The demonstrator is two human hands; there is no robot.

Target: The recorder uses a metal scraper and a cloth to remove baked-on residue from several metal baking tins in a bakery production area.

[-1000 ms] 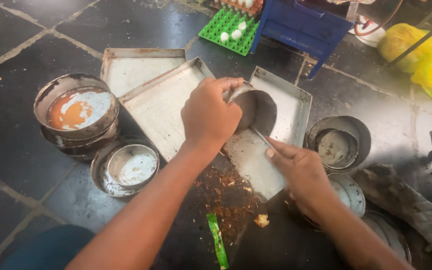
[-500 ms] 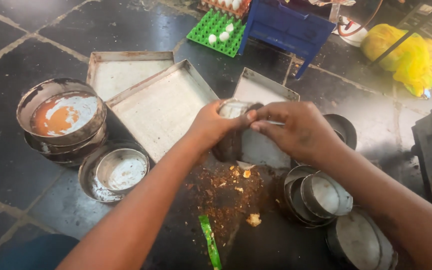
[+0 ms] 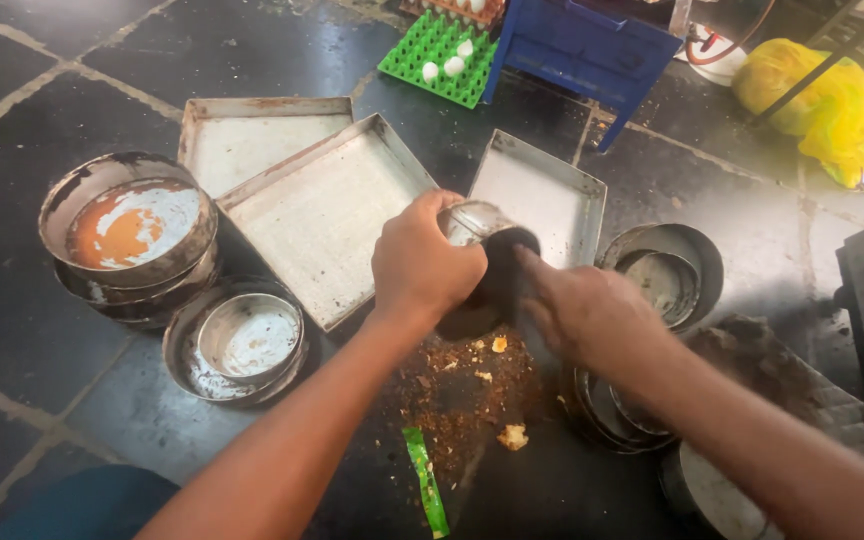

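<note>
My left hand (image 3: 422, 265) grips a small round metal tin (image 3: 482, 222), tilted with its dark mouth facing right. My right hand (image 3: 582, 310) is blurred with motion just right of the tin's mouth, fingers pointing into it. A thin grey metal scraper (image 3: 537, 335) shows only as a streak below those fingers. Both hands hang over a pile of brown crumbs (image 3: 462, 385) on the dark tiled floor.
Three square metal trays (image 3: 322, 215) (image 3: 252, 140) (image 3: 547, 195) lie behind the hands. Stacked round tins (image 3: 127, 235), with nested ones (image 3: 247, 340), stand left; more round tins (image 3: 667, 265) lie right. Farther back are a green egg tray (image 3: 442, 50), a blue crate (image 3: 592, 45) and a yellow bag (image 3: 822, 90).
My left hand brought the tin off the right tray and down over the crumbs. My right hand came up to the tin's mouth, then swung back to the right.
</note>
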